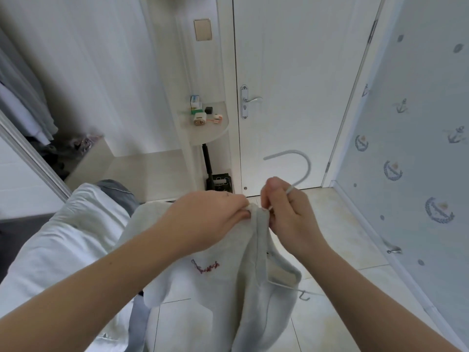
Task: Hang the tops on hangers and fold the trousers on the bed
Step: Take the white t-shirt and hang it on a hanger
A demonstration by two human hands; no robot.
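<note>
A pale grey-white top (213,295) with red embroidered lettering hangs in front of me over the floor. My left hand (205,222) pinches its collar at the top. My right hand (286,209) grips the neck of a white hanger (304,161), whose hook curves up above my fingers. One hanger arm and a small end hook poke out of the top at the lower right. The rest of the hanger is hidden inside the fabric.
The bed (63,247) with white bedding lies at the left, with a grey garment (119,191) at its far end. An open wardrobe (22,107) with hanging clothes stands far left. A white door (291,97) and a small shelf (205,128) are ahead; patterned wall on the right.
</note>
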